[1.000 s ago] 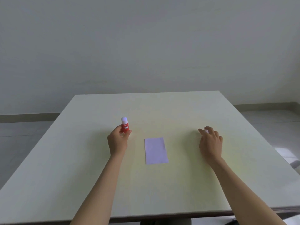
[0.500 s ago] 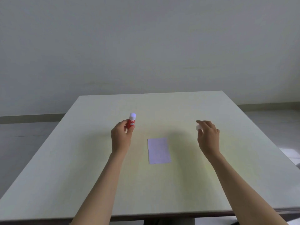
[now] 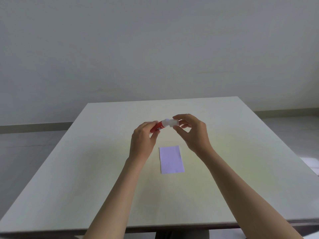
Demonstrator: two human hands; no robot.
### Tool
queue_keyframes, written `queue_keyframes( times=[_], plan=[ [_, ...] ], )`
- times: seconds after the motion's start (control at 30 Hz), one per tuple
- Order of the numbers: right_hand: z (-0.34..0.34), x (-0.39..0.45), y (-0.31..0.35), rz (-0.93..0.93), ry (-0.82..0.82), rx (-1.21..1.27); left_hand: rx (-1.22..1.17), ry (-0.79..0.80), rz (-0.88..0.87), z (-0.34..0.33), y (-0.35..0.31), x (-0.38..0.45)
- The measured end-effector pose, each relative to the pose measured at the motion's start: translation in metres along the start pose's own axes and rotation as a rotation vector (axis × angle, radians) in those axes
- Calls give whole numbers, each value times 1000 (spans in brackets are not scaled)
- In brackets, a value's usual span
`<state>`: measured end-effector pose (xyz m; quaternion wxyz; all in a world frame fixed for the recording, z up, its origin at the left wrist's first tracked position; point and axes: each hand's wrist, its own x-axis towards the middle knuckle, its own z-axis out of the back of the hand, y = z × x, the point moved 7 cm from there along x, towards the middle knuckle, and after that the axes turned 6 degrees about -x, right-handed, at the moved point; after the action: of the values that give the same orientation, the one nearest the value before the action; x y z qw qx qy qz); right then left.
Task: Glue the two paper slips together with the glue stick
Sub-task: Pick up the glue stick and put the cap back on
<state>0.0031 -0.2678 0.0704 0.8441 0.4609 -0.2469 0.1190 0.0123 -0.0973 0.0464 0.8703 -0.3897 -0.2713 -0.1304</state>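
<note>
While the left hand (image 3: 144,135) grips the red glue stick (image 3: 158,127) tilted up to the right, the right hand (image 3: 191,133) pinches the white cap (image 3: 173,123) at its tip between thumb and fingers. Whether the cap is on or off is blurred. Both hands hover above the table (image 3: 86,169), forearms cut off below. One pale slip (image 3: 171,159) lies flat just beneath; no second shows apart.

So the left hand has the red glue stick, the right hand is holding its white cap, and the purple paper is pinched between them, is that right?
Not quite. The head view shows the paper slip lying flat on the table, nearer the person than both hands, untouched. The rest holds: the left hand grips the red glue stick and the right hand holds the white cap at its tip.
</note>
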Motion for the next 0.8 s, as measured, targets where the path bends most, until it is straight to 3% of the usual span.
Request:
queue_keyframes(
  times=[0.3,0.6,0.8],
  plan=[
    [1,-3,5,60,-13,-53,-4,29,-20,1,-7,-1],
    [-10,5,5,44,138,-84,6,80,-46,1,-11,-3],
    [-17,6,-9,-51,207,-293,13,101,-33,-1,-9,-5]
  ],
)
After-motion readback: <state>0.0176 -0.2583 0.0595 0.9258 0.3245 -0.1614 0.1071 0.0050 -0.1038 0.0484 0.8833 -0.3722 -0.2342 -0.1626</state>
